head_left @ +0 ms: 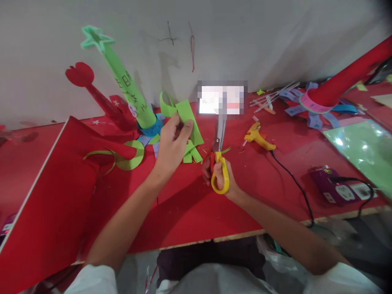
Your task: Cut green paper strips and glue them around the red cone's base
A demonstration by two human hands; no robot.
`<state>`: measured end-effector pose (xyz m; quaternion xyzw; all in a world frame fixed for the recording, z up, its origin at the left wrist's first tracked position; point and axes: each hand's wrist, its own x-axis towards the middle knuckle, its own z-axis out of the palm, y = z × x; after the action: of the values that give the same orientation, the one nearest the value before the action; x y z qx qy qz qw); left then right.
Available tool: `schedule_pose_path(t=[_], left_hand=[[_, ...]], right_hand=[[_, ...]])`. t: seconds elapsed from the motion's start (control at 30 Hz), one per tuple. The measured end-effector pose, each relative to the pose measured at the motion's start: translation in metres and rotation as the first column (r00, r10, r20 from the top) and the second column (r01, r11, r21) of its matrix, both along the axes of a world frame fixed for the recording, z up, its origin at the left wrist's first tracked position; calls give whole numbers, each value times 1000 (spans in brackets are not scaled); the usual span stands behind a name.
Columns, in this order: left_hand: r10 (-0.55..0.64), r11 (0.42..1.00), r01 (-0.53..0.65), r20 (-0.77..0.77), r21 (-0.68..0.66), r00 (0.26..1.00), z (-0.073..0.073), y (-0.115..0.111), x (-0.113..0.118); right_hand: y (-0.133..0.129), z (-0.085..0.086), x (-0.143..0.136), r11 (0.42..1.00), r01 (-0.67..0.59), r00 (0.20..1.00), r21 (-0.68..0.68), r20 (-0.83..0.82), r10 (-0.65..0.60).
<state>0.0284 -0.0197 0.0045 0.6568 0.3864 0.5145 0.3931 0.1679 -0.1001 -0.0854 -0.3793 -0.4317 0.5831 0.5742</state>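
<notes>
Fingers (pixel 183 132) of the left hand (pixel 171 149) pinch a green paper strip (pixel 191 122) held just above the red desk (pixel 183 208), its length running away from the person, while the right hand (pixel 219 175) grips yellow-handled scissors (pixel 219 163) just to its right, blades pointing alongside it

Both bare arms reach forward; the left hand (pixel 171 145) is pinched shut, the right hand (pixel 219 175) curled closed, just right of it.
</notes>
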Motion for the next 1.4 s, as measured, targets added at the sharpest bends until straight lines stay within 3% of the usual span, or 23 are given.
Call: schedule_pose_path(t=[0.1,0.23,0.43,0.57,0.97,1.4], left_hand=[[54,997,-50,-70,66,996,4,1,-5],[143,979,-117,-155,166,978,9,4,-14],[207,957,-163,-169,239,964,5,4,-18],[318,906,-238,-190,350,929,3,3,-12],[476,784,-325,-176,530,861,-3,7,-12],[445,830,-316,-204,460,872,2,2,-10]], right_hand=[[0,2,-1,999,-45,998,-29,42,46],[-2,0,-4,997,-66,995,32,77,63],[-7,-19,-5,993,-111,986,31,126,106],[-10,-29,-3,987,-163,969,6,189,159],[-27,-10,-14,972,-215,966,-90,126,225],[-27,-6,-13,972,-197,970,-127,119,212]])
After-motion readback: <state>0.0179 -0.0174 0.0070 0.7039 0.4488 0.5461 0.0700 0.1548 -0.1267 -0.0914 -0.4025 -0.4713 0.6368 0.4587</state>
